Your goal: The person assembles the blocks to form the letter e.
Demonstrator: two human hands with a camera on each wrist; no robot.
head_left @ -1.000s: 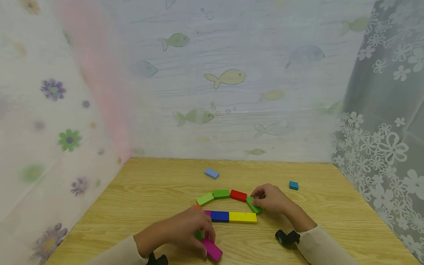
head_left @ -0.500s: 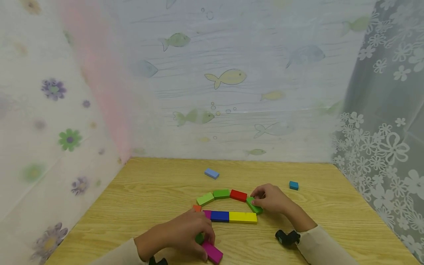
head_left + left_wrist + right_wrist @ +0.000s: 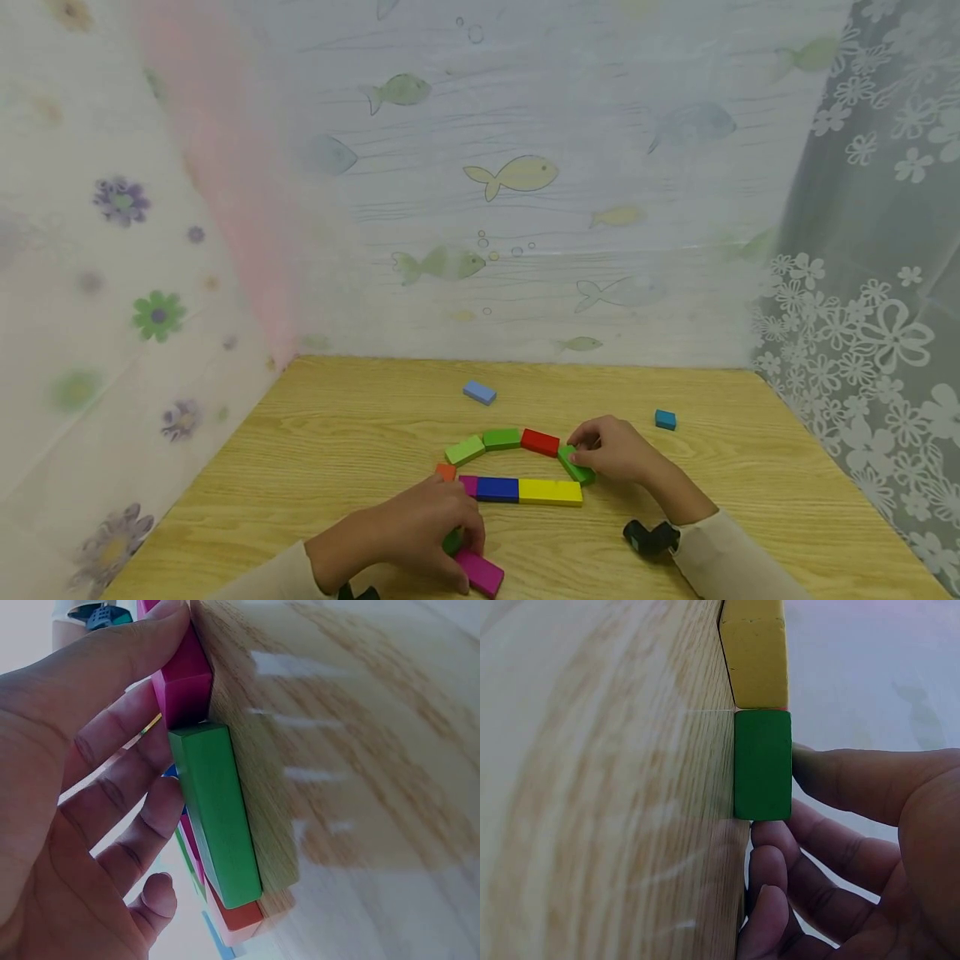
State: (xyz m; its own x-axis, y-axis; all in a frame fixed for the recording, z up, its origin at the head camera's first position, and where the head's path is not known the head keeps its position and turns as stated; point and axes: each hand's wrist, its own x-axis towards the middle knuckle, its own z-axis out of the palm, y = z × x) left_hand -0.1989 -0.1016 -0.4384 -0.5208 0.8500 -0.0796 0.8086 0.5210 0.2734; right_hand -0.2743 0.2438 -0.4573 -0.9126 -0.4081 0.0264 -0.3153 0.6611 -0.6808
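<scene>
Fingers (image 3: pixel 847 781) of right hand (image 3: pixel 613 452) on green block (image 3: pixel 763 766)

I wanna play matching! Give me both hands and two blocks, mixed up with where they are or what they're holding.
1. Left hand
2. Right hand
3. Red rectangular block
4. Yellow rectangular block

A. Right end of the straight row
B. Holding a magenta rectangular block
C. Between two green rectangular blocks
D. Holding the green block beside the red one

Pairs: 1-B, 2-D, 3-C, 4-A
</scene>
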